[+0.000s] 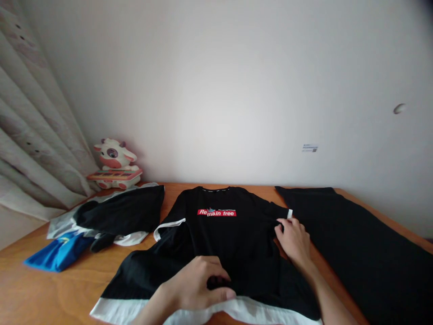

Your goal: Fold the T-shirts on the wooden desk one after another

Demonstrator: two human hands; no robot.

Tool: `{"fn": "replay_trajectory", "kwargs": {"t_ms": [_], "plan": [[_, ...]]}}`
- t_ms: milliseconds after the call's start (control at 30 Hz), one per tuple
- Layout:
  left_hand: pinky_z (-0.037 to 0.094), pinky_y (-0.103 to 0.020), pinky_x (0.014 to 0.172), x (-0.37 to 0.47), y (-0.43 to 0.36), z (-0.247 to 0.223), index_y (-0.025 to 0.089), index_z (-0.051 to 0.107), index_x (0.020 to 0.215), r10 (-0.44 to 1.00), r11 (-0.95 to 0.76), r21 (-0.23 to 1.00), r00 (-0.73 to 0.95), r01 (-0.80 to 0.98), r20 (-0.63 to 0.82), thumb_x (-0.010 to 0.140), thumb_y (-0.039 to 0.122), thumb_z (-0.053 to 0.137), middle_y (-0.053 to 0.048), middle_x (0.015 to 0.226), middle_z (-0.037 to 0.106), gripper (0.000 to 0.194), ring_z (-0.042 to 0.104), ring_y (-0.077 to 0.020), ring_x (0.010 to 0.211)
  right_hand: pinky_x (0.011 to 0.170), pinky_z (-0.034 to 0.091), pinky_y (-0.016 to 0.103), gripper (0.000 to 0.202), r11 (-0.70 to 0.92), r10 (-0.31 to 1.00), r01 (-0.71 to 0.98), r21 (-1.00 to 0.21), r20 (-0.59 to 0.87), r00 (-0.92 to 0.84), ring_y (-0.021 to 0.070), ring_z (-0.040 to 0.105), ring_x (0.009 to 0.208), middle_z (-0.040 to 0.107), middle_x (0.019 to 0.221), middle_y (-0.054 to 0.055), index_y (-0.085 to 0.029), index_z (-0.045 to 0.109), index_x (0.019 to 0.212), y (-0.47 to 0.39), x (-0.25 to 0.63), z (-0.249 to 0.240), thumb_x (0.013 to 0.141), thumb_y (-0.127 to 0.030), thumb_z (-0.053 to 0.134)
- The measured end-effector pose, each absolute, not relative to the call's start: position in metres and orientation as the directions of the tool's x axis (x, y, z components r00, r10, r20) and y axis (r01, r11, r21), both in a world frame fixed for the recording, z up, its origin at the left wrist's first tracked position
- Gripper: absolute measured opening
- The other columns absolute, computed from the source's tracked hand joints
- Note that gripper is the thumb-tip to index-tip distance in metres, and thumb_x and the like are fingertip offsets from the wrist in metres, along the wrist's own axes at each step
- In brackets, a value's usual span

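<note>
A black T-shirt [237, 243] lies spread on the wooden table, its neckline toward the wall. Its chest carries a red box printed "Remain free", and white bands edge the sleeves and bottom hem. My right hand [293, 237] is at the sleeve on the right, thumb and fingers closed on the fabric near its white cuff. Over the lower part of the shirt, just above the white hem, is my left hand [198, 284]. Its fingers are curved, with a gap between them and the thumb. The undersides of its fingertips are hidden.
Black cloth [358, 243] lies flat along the right side of the wooden table [43, 289]. At left are a heap of black, grey and white clothes [125, 212] and a blue cloth piece [62, 253]. A cow toy with a keyboard [117, 164] stands behind them, beside the curtain [40, 117].
</note>
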State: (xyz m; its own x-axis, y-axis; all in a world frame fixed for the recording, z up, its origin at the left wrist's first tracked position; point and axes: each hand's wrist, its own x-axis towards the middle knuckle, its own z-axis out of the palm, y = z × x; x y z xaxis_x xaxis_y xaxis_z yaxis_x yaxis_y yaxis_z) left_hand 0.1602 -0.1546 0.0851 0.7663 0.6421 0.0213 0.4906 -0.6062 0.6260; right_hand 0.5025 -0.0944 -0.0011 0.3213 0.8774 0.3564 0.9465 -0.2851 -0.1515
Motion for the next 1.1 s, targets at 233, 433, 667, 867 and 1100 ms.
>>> {"fn": "replay_trajectory", "kwargs": {"t_ms": [233, 433, 667, 867, 1100], "plan": [[0.041, -0.050, 0.107, 0.142, -0.090, 0.049, 0.014, 0.061, 0.133, 0.950, -0.311, 0.331, 0.282, 0.891, 0.133, 0.097, 0.049, 0.047, -0.019, 0.136, 0.060, 0.053, 0.054, -0.0344, 0.127, 0.101, 0.041, 0.044, 0.045, -0.274, 0.955, 0.955, -0.112, 0.086, 0.284, 0.0256, 0.062, 0.119, 0.069, 0.128, 0.007, -0.028, 0.073, 0.117, -0.083, 0.500, 0.038, 0.089, -0.013, 0.041], [0.033, -0.057, 0.112, 0.145, -0.062, 0.033, 0.018, 0.060, 0.139, 0.970, -0.220, 0.163, 0.199, 0.962, 0.140, 0.085, 0.073, 0.051, -0.020, 0.149, 0.051, 0.077, 0.045, -0.0403, 0.137, 0.098, 0.044, 0.052, 0.060, -0.340, 0.940, 0.932, -0.125, -0.076, 0.333, 0.0362, 0.058, 0.125, 0.059, 0.141, 0.018, -0.023, 0.055, 0.144, -0.047, 0.478, 0.046, 0.098, -0.052, 0.030], [0.014, -0.070, 0.116, 0.126, -0.015, 0.028, 0.020, 0.048, 0.150, 0.996, -0.011, 0.115, 0.001, 0.993, 0.089, 0.092, 0.070, 0.036, -0.019, 0.160, 0.036, 0.077, 0.029, -0.0388, 0.150, 0.110, 0.011, 0.071, 0.078, -0.455, 0.889, 0.888, -0.063, -0.080, 0.450, 0.0478, 0.017, 0.150, 0.023, 0.165, 0.020, -0.031, 0.026, 0.159, -0.036, 0.448, 0.005, 0.094, -0.070, 0.013], [0.005, -0.075, 0.115, 0.122, -0.006, 0.018, 0.019, 0.056, 0.143, 0.978, -0.025, 0.112, 0.001, 0.993, 0.208, 0.094, 0.064, 0.042, -0.020, 0.155, 0.046, 0.068, 0.036, -0.0384, 0.146, 0.111, 0.012, 0.068, 0.080, -0.479, 0.878, 0.875, -0.076, -0.069, 0.474, 0.0463, 0.017, 0.150, 0.022, 0.165, 0.020, -0.032, 0.028, 0.159, -0.020, 0.457, 0.009, 0.093, -0.074, 0.015], [0.007, -0.063, 0.120, 0.118, -0.020, 0.013, 0.020, 0.071, 0.118, 0.912, -0.177, 0.165, 0.099, 0.970, 0.397, 0.093, 0.049, 0.052, -0.014, 0.139, 0.063, 0.042, 0.052, -0.0352, 0.133, 0.109, 0.025, 0.056, 0.062, -0.412, 0.902, 0.910, -0.052, 0.120, 0.416, 0.0382, 0.041, 0.139, 0.047, 0.150, 0.023, -0.018, 0.050, 0.147, -0.040, 0.450, 0.014, 0.100, -0.052, 0.030]]}}
